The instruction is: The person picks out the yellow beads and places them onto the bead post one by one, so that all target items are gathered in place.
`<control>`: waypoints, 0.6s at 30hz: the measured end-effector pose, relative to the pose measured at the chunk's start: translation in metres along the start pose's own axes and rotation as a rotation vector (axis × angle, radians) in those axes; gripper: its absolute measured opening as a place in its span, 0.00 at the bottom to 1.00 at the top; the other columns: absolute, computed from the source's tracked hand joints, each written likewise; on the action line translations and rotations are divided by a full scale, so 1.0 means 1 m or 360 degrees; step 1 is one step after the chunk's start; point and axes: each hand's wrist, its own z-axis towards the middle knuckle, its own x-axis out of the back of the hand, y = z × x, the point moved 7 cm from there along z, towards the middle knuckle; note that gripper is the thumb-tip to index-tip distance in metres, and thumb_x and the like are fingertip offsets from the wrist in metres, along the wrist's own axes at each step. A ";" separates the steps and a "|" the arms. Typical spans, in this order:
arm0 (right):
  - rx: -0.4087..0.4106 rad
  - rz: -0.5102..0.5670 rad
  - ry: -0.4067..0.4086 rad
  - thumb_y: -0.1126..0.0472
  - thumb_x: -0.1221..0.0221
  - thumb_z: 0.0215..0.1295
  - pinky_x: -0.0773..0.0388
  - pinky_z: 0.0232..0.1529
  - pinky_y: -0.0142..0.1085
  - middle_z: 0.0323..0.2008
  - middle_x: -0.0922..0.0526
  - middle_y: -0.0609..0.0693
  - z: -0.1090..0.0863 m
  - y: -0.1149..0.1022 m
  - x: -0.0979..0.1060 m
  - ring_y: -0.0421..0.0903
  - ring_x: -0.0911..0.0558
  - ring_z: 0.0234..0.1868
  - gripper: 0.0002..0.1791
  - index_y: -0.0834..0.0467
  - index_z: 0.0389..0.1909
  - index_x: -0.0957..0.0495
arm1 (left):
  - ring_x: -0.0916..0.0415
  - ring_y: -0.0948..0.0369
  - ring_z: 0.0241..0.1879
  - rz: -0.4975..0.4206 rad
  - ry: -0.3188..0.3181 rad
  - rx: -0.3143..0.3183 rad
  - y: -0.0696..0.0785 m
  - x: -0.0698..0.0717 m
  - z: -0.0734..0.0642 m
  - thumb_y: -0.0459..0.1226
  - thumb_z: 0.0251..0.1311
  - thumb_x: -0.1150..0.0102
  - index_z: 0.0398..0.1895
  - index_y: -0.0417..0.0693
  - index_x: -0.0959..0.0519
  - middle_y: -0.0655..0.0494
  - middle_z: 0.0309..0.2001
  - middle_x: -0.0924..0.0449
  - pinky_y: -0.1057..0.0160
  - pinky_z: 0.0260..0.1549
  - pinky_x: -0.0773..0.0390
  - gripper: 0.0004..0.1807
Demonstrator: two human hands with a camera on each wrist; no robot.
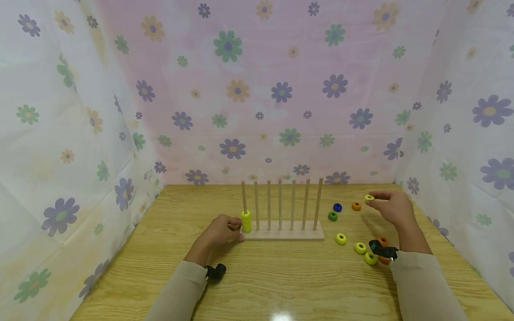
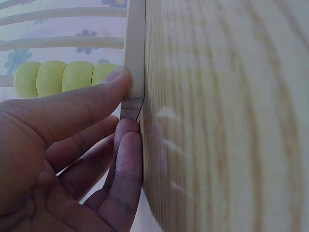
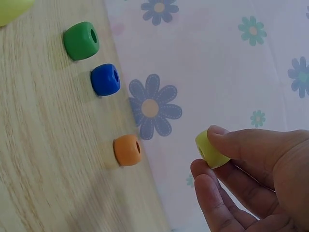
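Observation:
A wooden peg stand (image 1: 281,235) with several upright pegs stands mid-table. Several yellow beads (image 1: 246,222) are stacked on its leftmost peg. My left hand (image 1: 221,230) holds the left end of the stand's base; in the left wrist view the thumb (image 2: 108,87) lies on the base beside the lowest bead and fingertips touch its end. On the right, my right hand (image 1: 391,208) pinches a yellow bead (image 3: 212,151) between thumb and fingers, held above the table. Close to it are an orange bead (image 3: 128,150), a blue bead (image 3: 105,79) and a green bead (image 3: 81,41).
Loose yellow beads (image 1: 341,239) lie on the table right of the stand. Orange beads (image 1: 383,241) are partly hidden by the right wrist camera (image 1: 382,250). Flowered cloth (image 1: 281,111) walls the table at the back and both sides.

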 end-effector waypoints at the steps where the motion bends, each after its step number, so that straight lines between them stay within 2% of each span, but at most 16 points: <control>1: 0.0009 -0.0006 0.0000 0.40 0.40 0.73 0.22 0.52 0.64 0.73 0.35 0.71 0.000 -0.001 0.000 0.74 0.29 0.63 0.35 0.60 0.70 0.25 | 0.19 0.45 0.60 0.0004 -0.0002 -0.0007 0.000 0.000 0.000 0.36 0.56 0.23 0.63 0.42 0.17 0.44 0.67 0.22 0.51 0.49 0.14 0.29; 11: 0.0069 -0.0033 0.0050 0.38 0.39 0.72 0.21 0.50 0.62 0.69 0.28 0.69 -0.002 -0.019 0.004 0.72 0.26 0.62 0.36 0.60 0.69 0.24 | 0.19 0.45 0.60 0.0000 0.0014 -0.0016 0.001 0.001 0.001 0.36 0.56 0.22 0.63 0.41 0.17 0.43 0.67 0.21 0.50 0.51 0.15 0.30; 18: 0.0071 -0.0054 0.0097 0.32 0.40 0.69 0.20 0.47 0.59 0.64 0.22 0.66 -0.003 -0.031 0.006 0.69 0.25 0.61 0.37 0.56 0.67 0.21 | 0.20 0.44 0.61 -0.0026 -0.0027 -0.0011 -0.002 -0.001 0.000 0.36 0.58 0.23 0.64 0.40 0.19 0.44 0.68 0.22 0.50 0.54 0.16 0.30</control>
